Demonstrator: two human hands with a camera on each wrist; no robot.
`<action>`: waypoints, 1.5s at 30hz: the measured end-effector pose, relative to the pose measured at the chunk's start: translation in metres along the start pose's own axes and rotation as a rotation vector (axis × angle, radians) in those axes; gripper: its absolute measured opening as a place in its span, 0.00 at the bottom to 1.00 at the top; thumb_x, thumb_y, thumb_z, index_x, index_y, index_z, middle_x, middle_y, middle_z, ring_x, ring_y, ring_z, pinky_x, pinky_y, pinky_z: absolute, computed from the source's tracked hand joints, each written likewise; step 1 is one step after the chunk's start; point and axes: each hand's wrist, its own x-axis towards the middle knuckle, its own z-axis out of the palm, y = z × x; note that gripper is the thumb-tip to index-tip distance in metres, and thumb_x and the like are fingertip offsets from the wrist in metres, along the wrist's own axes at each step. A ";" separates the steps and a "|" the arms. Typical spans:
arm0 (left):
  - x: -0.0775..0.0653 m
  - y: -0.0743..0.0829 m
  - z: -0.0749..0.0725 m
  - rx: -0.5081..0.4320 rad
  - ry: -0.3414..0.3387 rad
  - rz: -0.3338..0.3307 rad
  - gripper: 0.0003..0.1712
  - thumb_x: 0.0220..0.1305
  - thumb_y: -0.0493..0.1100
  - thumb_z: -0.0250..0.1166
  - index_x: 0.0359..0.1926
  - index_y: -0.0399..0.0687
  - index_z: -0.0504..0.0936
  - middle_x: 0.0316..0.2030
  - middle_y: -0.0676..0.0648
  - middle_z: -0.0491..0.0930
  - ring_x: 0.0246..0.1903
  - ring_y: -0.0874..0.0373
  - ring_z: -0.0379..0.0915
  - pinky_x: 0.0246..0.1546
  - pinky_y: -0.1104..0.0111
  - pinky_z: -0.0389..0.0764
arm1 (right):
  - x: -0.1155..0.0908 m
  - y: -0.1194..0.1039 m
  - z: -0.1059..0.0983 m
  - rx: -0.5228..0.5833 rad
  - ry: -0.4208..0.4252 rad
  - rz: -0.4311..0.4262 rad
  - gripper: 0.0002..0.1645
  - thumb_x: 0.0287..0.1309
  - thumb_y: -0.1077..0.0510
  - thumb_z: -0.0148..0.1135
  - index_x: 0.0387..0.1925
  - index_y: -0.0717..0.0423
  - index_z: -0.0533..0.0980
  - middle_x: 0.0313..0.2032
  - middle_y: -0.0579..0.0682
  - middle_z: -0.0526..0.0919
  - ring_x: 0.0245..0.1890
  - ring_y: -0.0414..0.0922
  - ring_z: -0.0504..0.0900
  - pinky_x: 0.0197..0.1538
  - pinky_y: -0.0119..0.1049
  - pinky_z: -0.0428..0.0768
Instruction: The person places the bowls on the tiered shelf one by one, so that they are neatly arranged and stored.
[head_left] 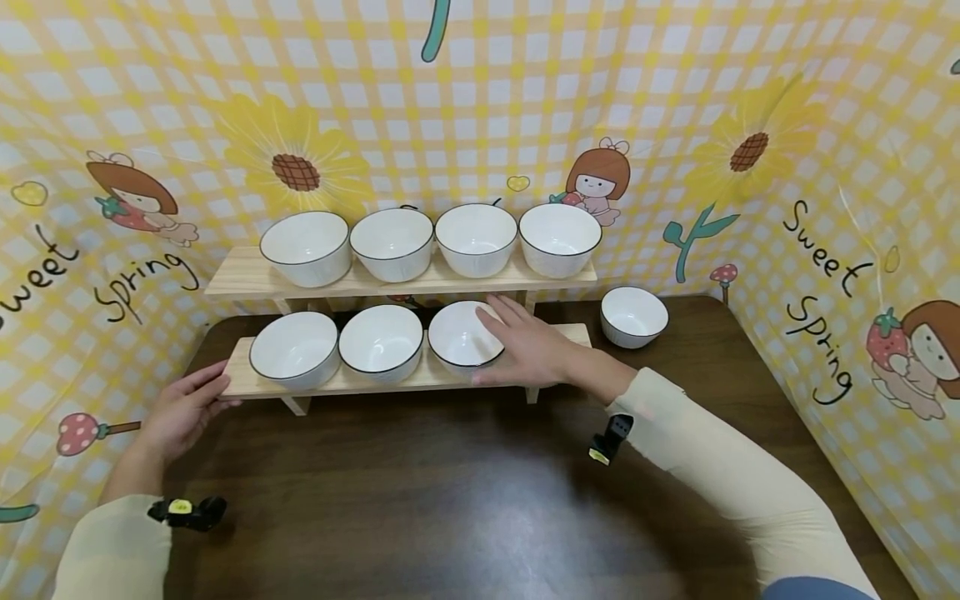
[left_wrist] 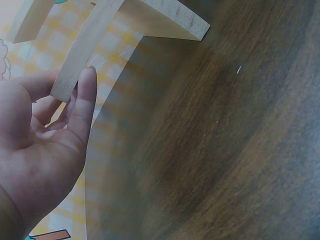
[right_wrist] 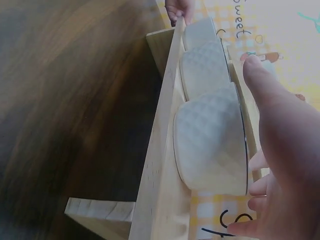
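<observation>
Pinched between the thumb and fingers of my left hand (head_left: pixel 183 412) is the left end of the lower board of a two-tier wooden shelf (head_left: pixel 238 375). The thumb lies on one face of the board (left_wrist: pixel 75 75) in the left wrist view. My right hand (head_left: pixel 528 346) is spread at the right side of the third white bowl (head_left: pixel 459 337) on that lower board, fingers by its rim and partly hiding it. Seen from the right wrist, the fingers (right_wrist: pixel 257 187) lie loosely beside this dimpled bowl (right_wrist: pixel 212 142). Two matching bowls, a middle one (head_left: pixel 381 343) and a left one (head_left: pixel 294 348), share the board.
Several white bowls with dark rims, one of them at the right end (head_left: pixel 560 240), line the upper board (head_left: pixel 240 271). Another white bowl (head_left: pixel 633 317) sits on the dark wooden table (head_left: pixel 420 483) right of the shelf. Patterned yellow cloth (head_left: pixel 480 100) encloses the back and sides.
</observation>
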 end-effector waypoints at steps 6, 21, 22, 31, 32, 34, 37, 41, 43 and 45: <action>0.000 0.001 0.001 -0.009 -0.001 -0.001 0.12 0.75 0.39 0.62 0.47 0.65 0.85 0.43 0.64 0.84 0.38 0.63 0.83 0.40 0.74 0.86 | -0.021 0.001 -0.003 -0.033 0.033 -0.063 0.62 0.64 0.26 0.58 0.80 0.59 0.48 0.80 0.61 0.40 0.80 0.55 0.36 0.79 0.52 0.50; -0.001 0.001 0.001 -0.015 -0.010 0.011 0.13 0.75 0.38 0.61 0.46 0.65 0.86 0.43 0.63 0.84 0.38 0.64 0.83 0.40 0.74 0.86 | -0.078 0.013 -0.004 -0.079 0.099 -0.058 0.64 0.60 0.25 0.61 0.81 0.55 0.47 0.80 0.58 0.42 0.80 0.54 0.39 0.78 0.57 0.54; -0.001 0.001 0.001 -0.015 -0.012 0.011 0.13 0.75 0.39 0.61 0.46 0.65 0.86 0.43 0.63 0.84 0.38 0.64 0.83 0.40 0.74 0.86 | -0.082 0.014 -0.004 -0.081 0.105 -0.054 0.64 0.60 0.24 0.61 0.81 0.54 0.47 0.80 0.58 0.42 0.80 0.53 0.38 0.78 0.57 0.54; 0.000 0.000 0.001 -0.018 -0.017 0.018 0.13 0.75 0.38 0.61 0.47 0.64 0.85 0.43 0.64 0.84 0.38 0.64 0.83 0.40 0.74 0.86 | -0.109 0.027 -0.004 -0.105 0.172 -0.014 0.65 0.58 0.27 0.66 0.81 0.57 0.49 0.80 0.61 0.44 0.80 0.56 0.41 0.78 0.55 0.53; 0.000 0.000 0.000 -0.018 -0.016 0.016 0.13 0.75 0.38 0.60 0.47 0.64 0.85 0.43 0.64 0.84 0.38 0.64 0.83 0.40 0.74 0.86 | -0.112 0.028 -0.004 -0.103 0.175 -0.008 0.65 0.58 0.28 0.66 0.81 0.58 0.49 0.80 0.61 0.44 0.80 0.57 0.41 0.78 0.56 0.53; 0.000 -0.001 0.000 -0.015 -0.013 0.012 0.13 0.75 0.38 0.60 0.47 0.65 0.85 0.43 0.64 0.84 0.38 0.63 0.84 0.40 0.74 0.86 | -0.117 0.031 -0.003 -0.099 0.184 0.004 0.64 0.58 0.28 0.67 0.80 0.58 0.50 0.80 0.61 0.44 0.80 0.57 0.41 0.78 0.56 0.53; 0.000 -0.002 -0.001 -0.016 -0.010 0.005 0.13 0.75 0.38 0.61 0.48 0.64 0.86 0.43 0.63 0.85 0.38 0.63 0.84 0.40 0.73 0.86 | -0.123 0.037 -0.003 -0.081 0.201 0.022 0.64 0.58 0.29 0.68 0.80 0.59 0.50 0.80 0.61 0.44 0.80 0.58 0.41 0.77 0.58 0.54; 0.000 -0.001 -0.001 -0.009 -0.011 0.007 0.13 0.75 0.39 0.61 0.54 0.60 0.84 0.44 0.63 0.84 0.39 0.64 0.83 0.41 0.74 0.86 | -0.131 0.047 -0.003 -0.036 0.232 0.064 0.63 0.59 0.33 0.69 0.80 0.59 0.49 0.79 0.62 0.44 0.79 0.59 0.41 0.75 0.62 0.56; 0.001 -0.001 -0.001 -0.005 -0.010 0.005 0.13 0.75 0.40 0.61 0.55 0.60 0.84 0.44 0.64 0.84 0.39 0.64 0.83 0.41 0.74 0.86 | -0.134 0.052 -0.003 -0.019 0.250 0.084 0.62 0.60 0.34 0.70 0.80 0.59 0.49 0.79 0.62 0.45 0.79 0.60 0.42 0.75 0.63 0.57; 0.000 0.000 -0.001 0.001 -0.007 0.002 0.13 0.75 0.40 0.61 0.54 0.60 0.83 0.44 0.64 0.84 0.39 0.64 0.83 0.41 0.74 0.86 | -0.136 0.058 -0.003 -0.014 0.272 0.099 0.62 0.59 0.36 0.71 0.80 0.61 0.51 0.79 0.64 0.46 0.79 0.61 0.43 0.74 0.64 0.58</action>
